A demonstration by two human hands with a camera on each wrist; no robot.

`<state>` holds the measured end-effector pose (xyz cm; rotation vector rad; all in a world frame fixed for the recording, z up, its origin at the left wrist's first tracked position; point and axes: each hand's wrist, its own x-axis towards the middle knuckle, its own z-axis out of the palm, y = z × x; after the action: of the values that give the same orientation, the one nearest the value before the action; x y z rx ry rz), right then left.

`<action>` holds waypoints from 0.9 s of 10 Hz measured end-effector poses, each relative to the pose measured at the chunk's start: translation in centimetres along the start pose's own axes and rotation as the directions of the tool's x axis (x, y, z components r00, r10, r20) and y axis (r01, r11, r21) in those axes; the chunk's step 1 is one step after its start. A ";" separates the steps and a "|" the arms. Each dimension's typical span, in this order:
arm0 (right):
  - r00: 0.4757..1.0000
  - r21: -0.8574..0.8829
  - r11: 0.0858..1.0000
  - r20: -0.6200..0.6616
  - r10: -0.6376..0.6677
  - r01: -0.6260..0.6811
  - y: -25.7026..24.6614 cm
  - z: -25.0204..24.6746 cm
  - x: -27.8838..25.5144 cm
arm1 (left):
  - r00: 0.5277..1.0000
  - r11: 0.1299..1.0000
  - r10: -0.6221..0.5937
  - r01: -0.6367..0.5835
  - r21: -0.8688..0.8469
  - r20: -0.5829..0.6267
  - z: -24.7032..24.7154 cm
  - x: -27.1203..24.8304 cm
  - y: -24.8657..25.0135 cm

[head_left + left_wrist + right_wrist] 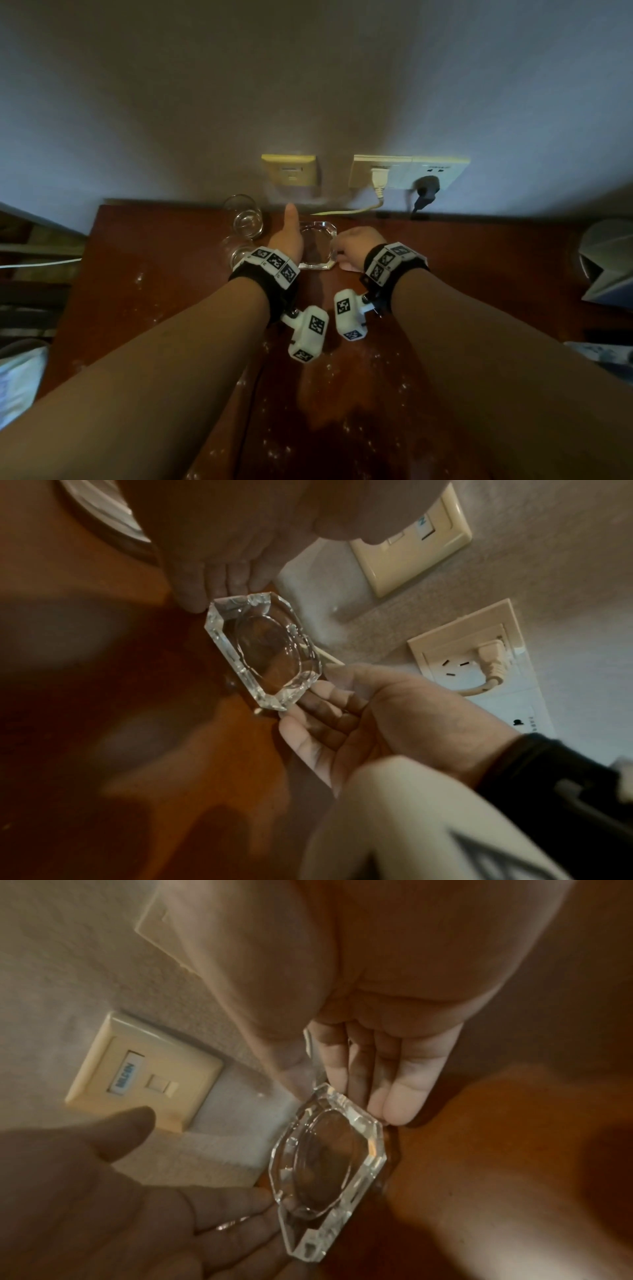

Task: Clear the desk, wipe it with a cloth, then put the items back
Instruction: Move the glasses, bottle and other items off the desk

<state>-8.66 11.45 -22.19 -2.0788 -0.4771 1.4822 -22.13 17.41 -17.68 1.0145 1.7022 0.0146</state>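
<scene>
My two bare forearms reach over the red-brown wooden tabletop (144,274) to one clear, eight-sided glass ashtray (315,245).

My left hand (287,236) lays straight fingers against the ashtray's left side, thumb up, an open grip; my right hand (356,245) curls its fingers at the right edge, touching, though I cannot tell if that grip has closed. The ashtray sits far, near the wall. Two clear drinking glasses (245,219) stand just left. I see no cloth; I judge clearing barely begun, or replacing nearly done.
</scene>
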 end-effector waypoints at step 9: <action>0.936 -0.082 0.971 -0.259 -0.240 0.226 0.0 -6.0 -14.7 | 0.938 0.940 0.310 -0.326 0.095 0.155 -1.8 -13.4 0.8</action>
<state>-7.88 1.77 -9.64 -2.1359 -0.6341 1.0450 -22.60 10.39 -6.10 1.3433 1.4118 0.0529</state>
